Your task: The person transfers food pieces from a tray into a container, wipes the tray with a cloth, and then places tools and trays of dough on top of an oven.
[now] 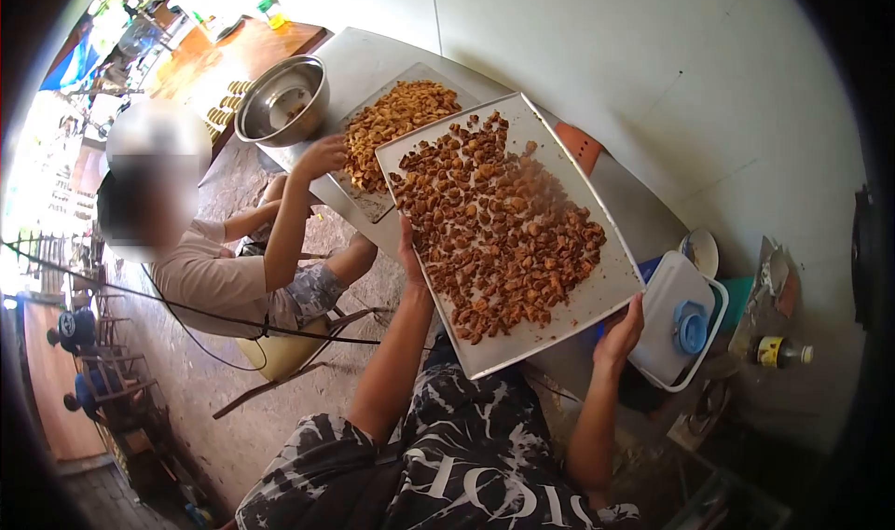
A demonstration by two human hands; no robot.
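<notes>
I hold a large flat metal tray [601, 292] covered with several brown fried pieces [494, 227]. My left hand [410, 255] grips its left edge. My right hand [623, 332] grips its near right corner. The tray is lifted and tilted over the edge of a metal table [373, 59]. A second tray [373, 204] of lighter golden pieces [396, 115] lies on the table beside it, partly under mine. Another person sits to the left, and their hand [322, 154] rests on that second tray.
A steel bowl [280, 101] stands at the table's far end. A white lidded container [676, 320] with a blue cap sits under my right hand. A small bottle [778, 351] lies at the right by the wall. The other person's chair [280, 357] is close on my left.
</notes>
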